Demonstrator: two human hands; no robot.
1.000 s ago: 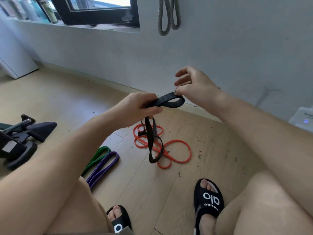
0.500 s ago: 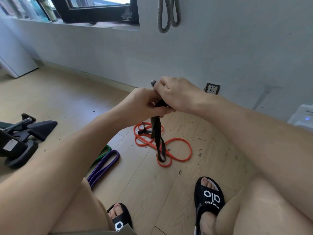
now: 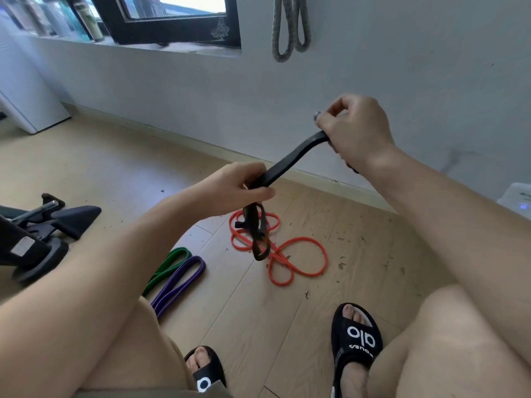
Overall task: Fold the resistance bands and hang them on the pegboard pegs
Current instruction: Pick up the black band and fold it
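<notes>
A black resistance band (image 3: pixel 290 160) stretches between both hands above the floor. My left hand (image 3: pixel 235 186) grips its lower part, and folded loops hang down below the fist. My right hand (image 3: pixel 355 130) grips the upper end, raised toward the wall. An orange band (image 3: pixel 298 255) lies tangled on the wooden floor under the black loops. A green band (image 3: pixel 169 264) and a purple band (image 3: pixel 179 280) lie side by side by my left knee. A grey band (image 3: pixel 290 27) hangs on the wall at the top.
Black exercise equipment (image 3: pixel 37 228) sits on the floor at the left. A white device (image 3: pixel 517 196) stands by the wall at the right. My feet in black sandals (image 3: pixel 356 340) rest on the floor in front. A window (image 3: pixel 172 18) is at the upper left.
My right hand has pulled away from the left, up and to the right, drawing a length of the black band taut. The hanging loops have shortened.
</notes>
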